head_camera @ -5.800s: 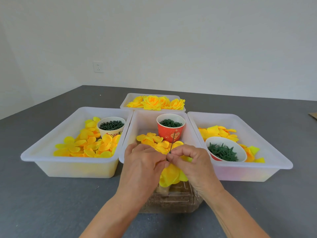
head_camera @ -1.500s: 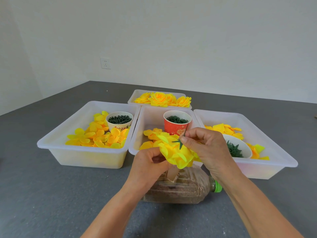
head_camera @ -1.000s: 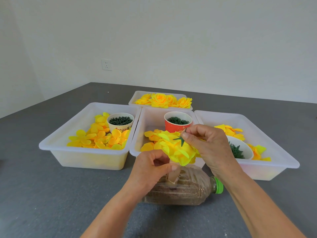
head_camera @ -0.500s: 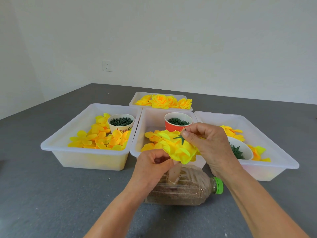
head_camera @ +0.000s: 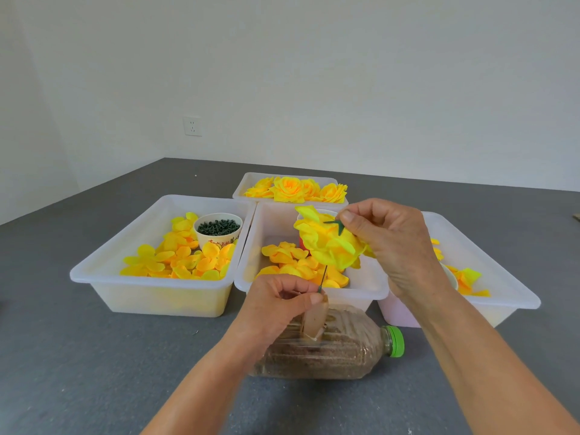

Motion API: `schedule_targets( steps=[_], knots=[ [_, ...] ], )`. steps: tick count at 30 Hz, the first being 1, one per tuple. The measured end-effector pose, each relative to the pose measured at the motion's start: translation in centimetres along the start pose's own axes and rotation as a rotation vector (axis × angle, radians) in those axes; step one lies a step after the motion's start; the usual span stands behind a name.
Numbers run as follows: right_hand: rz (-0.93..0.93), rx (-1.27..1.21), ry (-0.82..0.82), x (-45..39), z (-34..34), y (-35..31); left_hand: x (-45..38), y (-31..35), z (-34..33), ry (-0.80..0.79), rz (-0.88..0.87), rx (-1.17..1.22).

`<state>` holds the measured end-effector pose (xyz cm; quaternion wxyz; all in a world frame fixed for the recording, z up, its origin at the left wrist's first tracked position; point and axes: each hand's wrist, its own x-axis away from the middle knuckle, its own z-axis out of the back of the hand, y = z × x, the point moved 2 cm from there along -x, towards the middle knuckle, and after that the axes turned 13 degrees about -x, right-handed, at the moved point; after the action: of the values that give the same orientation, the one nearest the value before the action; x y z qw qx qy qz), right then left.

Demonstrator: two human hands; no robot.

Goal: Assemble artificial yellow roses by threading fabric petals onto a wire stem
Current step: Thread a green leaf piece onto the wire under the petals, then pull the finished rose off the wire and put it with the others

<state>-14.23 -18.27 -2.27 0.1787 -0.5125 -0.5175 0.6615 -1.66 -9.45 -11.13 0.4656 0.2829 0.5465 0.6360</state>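
- Since half a second ago, the right hand (head_camera: 389, 243) has lifted the yellow rose (head_camera: 329, 243) up and away from the left hand (head_camera: 276, 299), baring a stretch of thin wire stem (head_camera: 323, 279) between them.
- Right grip: thumb and fingers pinch the rose at its green star-shaped piece (head_camera: 336, 226), held above the middle tray (head_camera: 251, 262).
- Left grip: fingertips pressed together, pinching the lower end of the wire, just below and to the left of the rose.
- Directly under the left grip lies a plastic bottle (head_camera: 329, 353) on its side, filled with brown grains, its green cap (head_camera: 396, 340) pointing right.
- Left of both grips sits a tray (head_camera: 150, 296) of loose yellow petals (head_camera: 185, 259) with a cup of green pieces (head_camera: 218, 232).
- Beyond the hands, a far tray (head_camera: 248, 183) holds finished roses (head_camera: 295, 189); all rest on the grey worktop (head_camera: 94, 365).
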Motion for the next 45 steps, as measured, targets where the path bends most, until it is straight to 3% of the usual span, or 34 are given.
schedule_targets(
  steps=[5,18,23,27,32,45],
  knots=[
    [-0.017,-0.042,0.03,-0.2,0.2,0.0,0.1,-0.2,0.7,-0.09,-0.017,-0.102],
    [-0.071,-0.161,0.124,-0.4,1.0,-0.3,-0.5,-0.2,0.9,-0.051,-0.1,-0.202],
    [-0.233,-0.401,0.303,-1.1,1.5,0.1,-0.3,-0.2,0.9,-0.049,-0.115,-0.224],
    [-0.478,-0.667,0.408,-1.8,2.2,1.0,-0.5,-0.2,1.0,-0.05,-0.103,-0.246],
    [-0.626,-0.829,0.446,-1.9,2.7,1.6,-0.5,0.2,1.2,-0.1,-0.104,-0.249],
    [-0.779,-1.068,0.416,-1.9,1.4,4.6,-1.6,1.4,1.7,-0.166,-0.092,-0.263]
  ],
)
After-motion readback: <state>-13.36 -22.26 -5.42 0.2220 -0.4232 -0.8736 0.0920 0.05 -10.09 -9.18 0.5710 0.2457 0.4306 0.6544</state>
